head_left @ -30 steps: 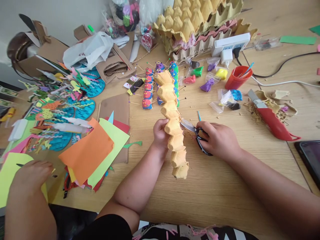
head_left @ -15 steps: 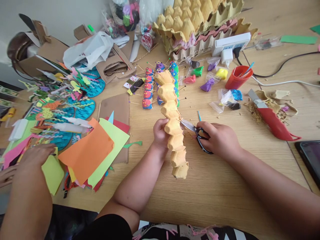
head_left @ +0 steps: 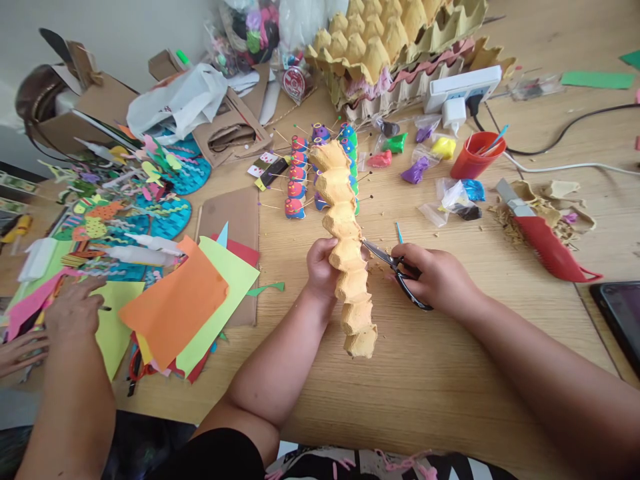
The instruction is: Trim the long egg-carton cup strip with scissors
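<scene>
My left hand (head_left: 321,268) is closed on a long yellow strip of egg carton (head_left: 345,230), gripping it from the left with some fingers hidden behind it. The strip is a single row of bumps, held up above the table. On its right side, my right hand (head_left: 440,275) holds black-handled scissors (head_left: 393,260) by the loops. The scissors' tips touch the strip's right edge near its middle. Beyond the strip stand painted egg-carton caterpillars (head_left: 296,177) with pins stuck in them, partly covered by the strip.
At left a co-worker's hand (head_left: 75,313) rests by yellow-green paper, near orange paper (head_left: 175,303). A red-handled knife (head_left: 543,237) lies at right beside carton scraps. Behind are a red cup (head_left: 475,157), a power strip (head_left: 465,87) and stacked egg trays (head_left: 370,47).
The scissors have turned a little in my right hand, their handles now lower and farther right. The strip stays put. The co-worker's hand and the yellow-green paper have shifted.
</scene>
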`<state>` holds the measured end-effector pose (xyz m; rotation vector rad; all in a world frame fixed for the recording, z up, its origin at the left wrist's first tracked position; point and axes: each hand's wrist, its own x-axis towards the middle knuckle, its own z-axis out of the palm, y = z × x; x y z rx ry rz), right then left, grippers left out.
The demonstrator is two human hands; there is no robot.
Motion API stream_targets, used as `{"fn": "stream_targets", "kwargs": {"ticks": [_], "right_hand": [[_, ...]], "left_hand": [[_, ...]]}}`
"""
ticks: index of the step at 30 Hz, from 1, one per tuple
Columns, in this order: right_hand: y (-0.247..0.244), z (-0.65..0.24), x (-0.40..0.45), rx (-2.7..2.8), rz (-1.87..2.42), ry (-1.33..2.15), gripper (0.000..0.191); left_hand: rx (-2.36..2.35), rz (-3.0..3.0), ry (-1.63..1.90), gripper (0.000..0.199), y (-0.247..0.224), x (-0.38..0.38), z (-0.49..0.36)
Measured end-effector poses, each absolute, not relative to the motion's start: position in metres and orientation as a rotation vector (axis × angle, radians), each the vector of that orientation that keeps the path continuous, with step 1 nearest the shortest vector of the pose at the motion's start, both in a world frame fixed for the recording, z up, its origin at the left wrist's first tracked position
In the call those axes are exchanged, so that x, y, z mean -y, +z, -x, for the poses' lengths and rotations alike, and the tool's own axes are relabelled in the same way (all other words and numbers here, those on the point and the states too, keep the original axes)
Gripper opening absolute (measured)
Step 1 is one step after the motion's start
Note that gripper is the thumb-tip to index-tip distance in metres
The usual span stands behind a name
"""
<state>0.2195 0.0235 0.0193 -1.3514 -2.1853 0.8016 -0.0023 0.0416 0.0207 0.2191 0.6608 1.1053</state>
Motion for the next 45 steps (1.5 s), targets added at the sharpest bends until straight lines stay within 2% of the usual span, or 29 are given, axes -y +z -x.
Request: {"fn": "stream_targets", "kwargs": {"ticks": [12, 16, 26, 32, 37, 45], "right_hand": [[0.024, -0.213, -0.018, 1.604, 1.002, 1.703, 0.043], [0.026, -0.211, -0.017, 1.486, 0.928, 1.883, 0.047], [0.030, -0.209, -0.016, 1.422, 0.848, 1.947, 0.045], [0.030, -0.211, -0.018, 1.354, 0.908, 1.786, 0.040], [0.031, -0.210, -0.018, 1.305, 0.995, 1.757, 0.043], [0.030, -0.209, -0.013, 1.537, 1.052, 1.739, 0.046]], "left_hand": [[-0.688, -0.225, 1.137, 0.018, 0.019, -0.041, 0.001], [-0.617, -0.210, 1.137, 0.015, 0.017, -0.041, 0.001], [-0.708, -0.230, 1.110, 0.020, 0.017, -0.041, 0.002], [-0.587, -0.223, 1.140, 0.018, 0.027, -0.039, -0.001], [-0.622, -0.277, 1.122, 0.024, 0.027, -0.039, -0.001], [-0.654, -0.296, 1.105, 0.021, 0.017, -0.043, 0.003]]}}
